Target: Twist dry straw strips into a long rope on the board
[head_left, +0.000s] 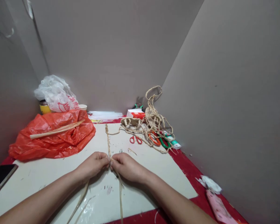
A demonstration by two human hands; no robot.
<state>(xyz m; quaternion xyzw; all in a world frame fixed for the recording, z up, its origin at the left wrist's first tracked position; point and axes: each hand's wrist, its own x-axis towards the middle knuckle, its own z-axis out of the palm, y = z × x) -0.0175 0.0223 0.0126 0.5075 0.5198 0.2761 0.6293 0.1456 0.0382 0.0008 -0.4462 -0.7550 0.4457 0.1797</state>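
Note:
Both of my hands meet at the middle of the white board (154, 186), fingers pinched on the near end of a straw-coloured braid (108, 144). My left hand (95, 163) grips it from the left, and a loose flat strand (80, 199) trails below that hand. From the other side my right hand (126, 166) is closed on the braid, with another strand (120, 202) hanging down toward me. The braid runs away from me, its far end knotted, and a thin cord leads right from there to a tangled heap of braided rope (154, 116).
An orange-red plastic bag (53, 146) with dry strips (58, 129) on it lies left. Behind it are a white bag (56, 93), a jar and a cup. Scissors (135, 140) lie beside the rope. A phone (1, 179) rests left, a pink packet (218, 205) right.

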